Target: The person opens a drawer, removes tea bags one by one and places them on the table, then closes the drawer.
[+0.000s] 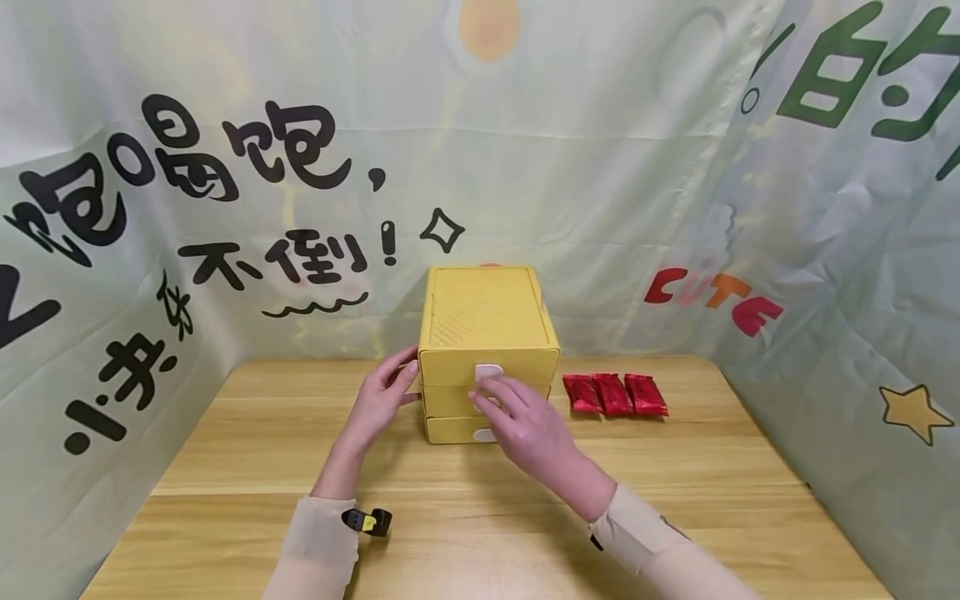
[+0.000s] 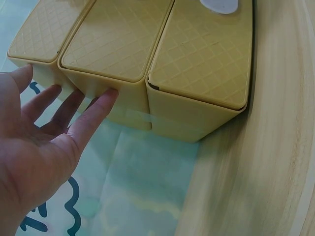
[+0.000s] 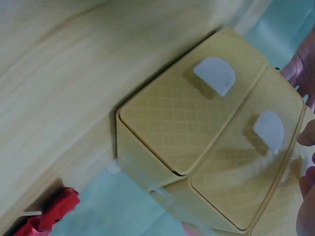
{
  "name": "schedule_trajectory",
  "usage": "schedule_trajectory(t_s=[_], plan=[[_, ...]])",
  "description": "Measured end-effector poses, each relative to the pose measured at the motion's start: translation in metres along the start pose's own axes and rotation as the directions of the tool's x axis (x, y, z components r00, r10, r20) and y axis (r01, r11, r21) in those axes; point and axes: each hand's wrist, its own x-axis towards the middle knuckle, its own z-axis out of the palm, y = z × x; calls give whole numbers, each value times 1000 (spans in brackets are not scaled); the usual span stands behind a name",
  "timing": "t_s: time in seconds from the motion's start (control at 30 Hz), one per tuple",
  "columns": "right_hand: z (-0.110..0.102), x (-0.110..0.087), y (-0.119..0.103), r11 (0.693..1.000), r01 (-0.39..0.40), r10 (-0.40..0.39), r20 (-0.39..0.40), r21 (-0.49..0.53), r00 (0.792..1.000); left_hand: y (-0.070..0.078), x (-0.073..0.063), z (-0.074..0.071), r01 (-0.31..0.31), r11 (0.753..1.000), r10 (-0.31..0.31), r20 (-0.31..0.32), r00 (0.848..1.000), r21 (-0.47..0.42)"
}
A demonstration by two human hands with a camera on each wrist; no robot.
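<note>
A pale printed cloth (image 1: 592, 208) hangs behind and beside a wood-grain tabletop (image 1: 247, 442). At the frame's centre stands a yellow three-drawer box (image 1: 487, 304), with every drawer front seemingly shut, so opening any drawer looks undone and the contents stay hidden. The left hand (image 1: 378, 404) is at the box's left side, its fingers (image 2: 93, 115) spread and fairly straight, tips at the side wall, gripping nothing. The right hand (image 1: 536, 429) is at the front, fingers bent by the white top handle (image 1: 489, 372); whether they pinch it I cannot tell. Three red packets (image 1: 615, 395) lie outside the box, right of centre, apart from both hands. The right hand partly covers the drawer fronts; no other obstacle shows before them.
</note>
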Motion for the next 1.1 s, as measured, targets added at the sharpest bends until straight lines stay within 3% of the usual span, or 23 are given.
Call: schedule_trajectory(t_s=[0.4,1.1], plan=[[11,-11,-5,998,-59,64,178,-31,982,1,-1,0,0,1000,0,12,1000,-13],[16,-10,-6,997,-82,79,194,8,978,-1,0,0,-5,1000,5,1,1000,-23]])
